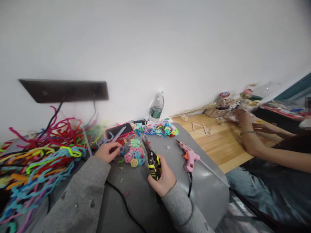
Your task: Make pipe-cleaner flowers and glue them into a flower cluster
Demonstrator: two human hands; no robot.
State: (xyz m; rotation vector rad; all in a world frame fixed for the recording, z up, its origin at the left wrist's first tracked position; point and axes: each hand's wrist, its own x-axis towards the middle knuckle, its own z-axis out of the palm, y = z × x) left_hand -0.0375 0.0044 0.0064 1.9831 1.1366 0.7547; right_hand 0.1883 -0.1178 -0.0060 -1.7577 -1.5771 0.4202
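Observation:
My right hand (163, 177) is wrapped round the yellow-and-black handles of a pair of pliers (153, 161), whose dark jaws point up and away over the grey table (145, 207). My left hand (109, 152) has its fingers pinched together beside a cluster of pastel flower shapes (134, 156) made of fuzzy stems. A bit of blue shows at the left fingertips, too small to name. Beyond that hand lies a phone (126, 128) with a pink-red edge, a pale translucent stick (118, 133) across it. More looped fuzzy flowers (168, 129) lie farther back.
A pink glue gun (191, 158) with its stick and cord lies at right. Tangled pipe cleaners (48, 161) heap up at left. A water bottle (157, 108) stands by the wall. Another person's arm (252, 142) works over the wooden table (218, 142). A black cord (123, 199) crosses the front.

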